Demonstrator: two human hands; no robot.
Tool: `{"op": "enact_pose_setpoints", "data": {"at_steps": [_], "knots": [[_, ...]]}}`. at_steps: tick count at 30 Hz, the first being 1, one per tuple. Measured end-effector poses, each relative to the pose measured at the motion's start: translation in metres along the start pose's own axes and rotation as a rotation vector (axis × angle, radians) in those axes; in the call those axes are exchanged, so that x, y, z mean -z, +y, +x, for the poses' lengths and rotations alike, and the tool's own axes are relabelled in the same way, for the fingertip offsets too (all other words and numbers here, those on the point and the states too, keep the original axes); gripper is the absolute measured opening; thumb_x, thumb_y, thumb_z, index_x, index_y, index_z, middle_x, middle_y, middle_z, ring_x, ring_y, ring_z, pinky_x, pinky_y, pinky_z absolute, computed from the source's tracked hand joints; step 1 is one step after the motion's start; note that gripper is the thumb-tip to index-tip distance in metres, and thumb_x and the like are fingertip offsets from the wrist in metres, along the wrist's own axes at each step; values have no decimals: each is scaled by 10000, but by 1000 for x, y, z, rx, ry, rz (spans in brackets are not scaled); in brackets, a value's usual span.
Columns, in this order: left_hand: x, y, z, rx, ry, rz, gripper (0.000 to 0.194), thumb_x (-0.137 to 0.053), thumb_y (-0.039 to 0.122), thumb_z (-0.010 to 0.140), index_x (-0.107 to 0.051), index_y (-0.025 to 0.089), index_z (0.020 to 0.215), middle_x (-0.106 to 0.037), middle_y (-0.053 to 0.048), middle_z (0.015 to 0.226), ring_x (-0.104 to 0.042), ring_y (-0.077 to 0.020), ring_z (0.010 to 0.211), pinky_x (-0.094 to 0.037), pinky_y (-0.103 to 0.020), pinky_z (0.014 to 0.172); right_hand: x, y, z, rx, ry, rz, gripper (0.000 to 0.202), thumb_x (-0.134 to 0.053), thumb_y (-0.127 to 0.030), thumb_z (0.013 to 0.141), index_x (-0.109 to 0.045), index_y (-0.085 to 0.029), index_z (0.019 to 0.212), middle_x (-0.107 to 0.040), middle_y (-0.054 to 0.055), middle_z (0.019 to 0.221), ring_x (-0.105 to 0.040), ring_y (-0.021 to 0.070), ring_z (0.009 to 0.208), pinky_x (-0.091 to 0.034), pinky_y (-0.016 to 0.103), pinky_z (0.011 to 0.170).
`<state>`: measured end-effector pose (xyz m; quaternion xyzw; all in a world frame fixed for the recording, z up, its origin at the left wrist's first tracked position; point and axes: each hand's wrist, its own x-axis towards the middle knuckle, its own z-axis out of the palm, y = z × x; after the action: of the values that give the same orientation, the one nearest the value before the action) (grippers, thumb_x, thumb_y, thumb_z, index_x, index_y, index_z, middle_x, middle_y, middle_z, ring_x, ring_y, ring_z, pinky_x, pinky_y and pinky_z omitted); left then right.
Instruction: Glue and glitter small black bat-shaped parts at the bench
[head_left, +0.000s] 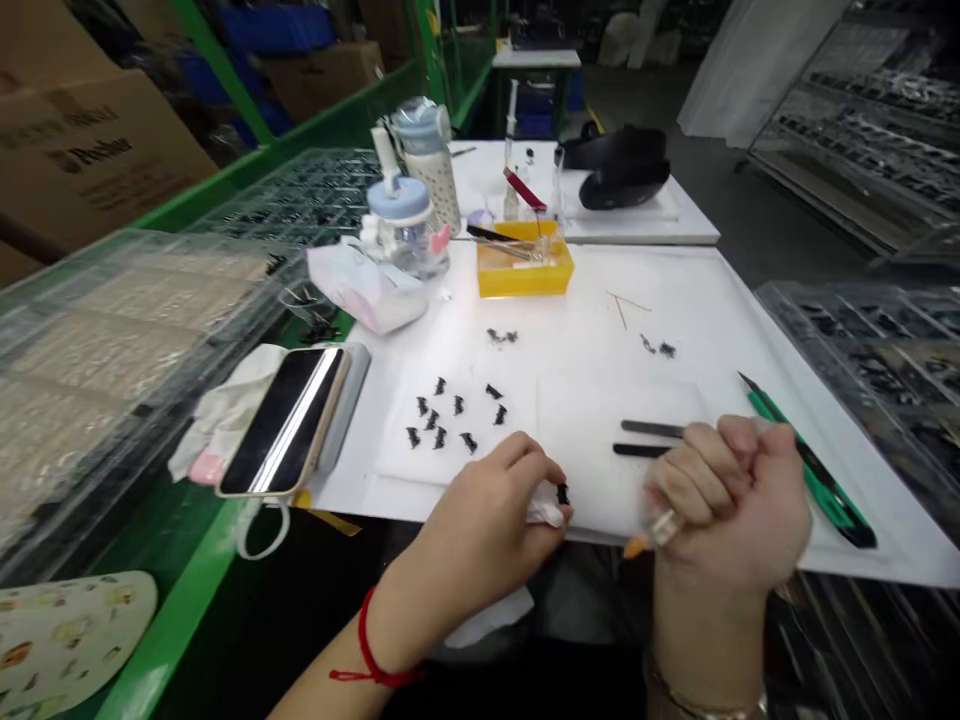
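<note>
My left hand (499, 505), with a red cord at the wrist, pinches a small black part (563, 494) between thumb and fingertips. A crumpled white tissue (545, 514) is tucked against the same fingers. My right hand (724, 500) is closed around a small clear item with an orange tip (637, 546), blurred and mostly hidden by the fingers. Beside its knuckles, two dark flat bars (646, 440) extend left over a white foam pad (592, 420); their other ends are hidden. Several small black parts (439, 412) lie spread left of my hands.
On the right lies a green utility knife (825, 480). A yellow tray (525, 275) with tools stands farther back, near a lidded jar (409, 225). At left are a phone (285, 425) and a compartment box (127, 330). Thin yellowish sticks (622, 305) lie toward the back.
</note>
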<state>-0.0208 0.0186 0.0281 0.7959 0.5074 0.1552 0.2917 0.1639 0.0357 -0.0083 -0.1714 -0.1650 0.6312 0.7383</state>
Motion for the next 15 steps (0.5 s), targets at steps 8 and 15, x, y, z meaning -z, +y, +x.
{"op": "enact_pose_setpoints", "data": {"at_steps": [8, 15], "knots": [[73, -40, 36, 294, 133, 347, 176, -601, 217, 788, -668, 161, 941, -626, -94, 994, -636, -254, 830, -497, -402, 760, 0, 4, -9, -216, -244, 93, 439, -293, -501, 951, -487, -206, 691, -152, -115, 491, 22, 7, 303, -10, 99, 226], [82, -55, 54, 349, -62, 453, 250, -605, 343, 873, -623, 159, 1041, -654, -54, 989, -627, -195, 887, -526, -396, 785, 3, 7, -8, -259, -156, 106, 449, -301, -501, 953, -485, -212, 662, -144, -110, 486, -5, 15, 326, -34, 89, 268]]}}
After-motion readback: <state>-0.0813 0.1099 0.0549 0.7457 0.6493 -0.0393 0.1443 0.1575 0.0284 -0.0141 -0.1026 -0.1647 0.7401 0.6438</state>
